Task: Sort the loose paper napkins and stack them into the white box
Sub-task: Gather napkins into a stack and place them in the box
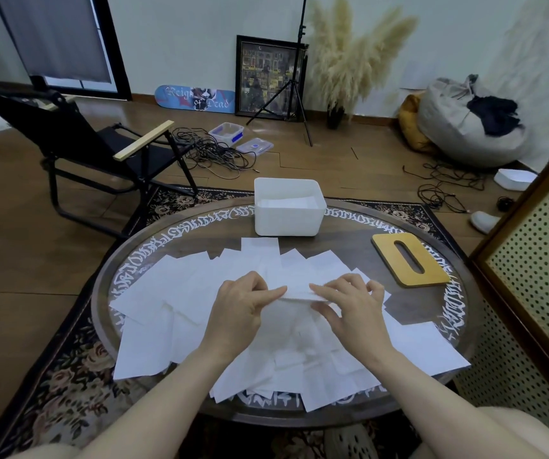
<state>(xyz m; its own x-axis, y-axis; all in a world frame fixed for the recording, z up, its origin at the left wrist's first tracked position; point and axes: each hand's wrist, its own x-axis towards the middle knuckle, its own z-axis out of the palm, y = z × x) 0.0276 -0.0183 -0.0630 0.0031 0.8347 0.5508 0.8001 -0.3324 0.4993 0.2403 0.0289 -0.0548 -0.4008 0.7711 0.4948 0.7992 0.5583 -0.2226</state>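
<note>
Thin white paper napkin (pixel 298 293) pinched at opposite ends: left hand (pixel 240 309), right hand (pixel 349 306), fingers clamped, above loose napkin pile (pixel 167 293) on round worktop (pixel 432 313). Light, limp, tearable; edge grips best. White plastic box (pixel 288 223) behind pile.

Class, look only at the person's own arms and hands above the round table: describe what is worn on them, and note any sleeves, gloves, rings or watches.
Both forearms are bare, with no sleeves in view. The left hand and the right hand wear no gloves. No ring shows on the fingers, and no watch or bracelet on either wrist. The fingernails look short and unpainted.
</note>
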